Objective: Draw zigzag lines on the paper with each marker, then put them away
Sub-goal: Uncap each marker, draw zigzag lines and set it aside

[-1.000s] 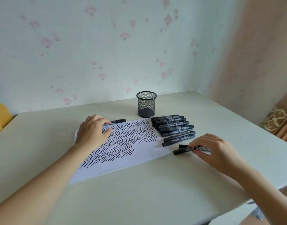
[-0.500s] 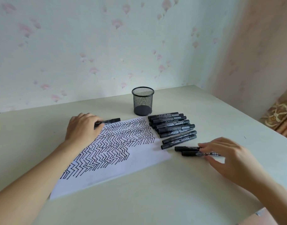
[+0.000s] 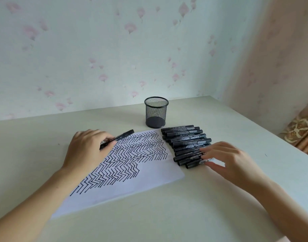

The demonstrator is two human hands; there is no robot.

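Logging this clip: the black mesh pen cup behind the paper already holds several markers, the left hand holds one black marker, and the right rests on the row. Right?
Not quite. In the head view the black mesh pen cup holds no markers. The left hand does hold one black marker, and the right hand rests on the row of black markers.

I see bare table (image 3: 167, 215) in front of me, open for either hand to cross. Between my arms lies the paper (image 3: 132, 179), flat and no barrier. My left hand (image 3: 87, 151) rests on its far left corner, holding a marker (image 3: 122, 135). My right hand (image 3: 224, 159) lies on the near end of a row of markers (image 3: 186, 138) just right of the paper. Behind the row stands a mesh pen cup (image 3: 156, 112), its mouth open from above. Bare table lies to the cup's left and right.
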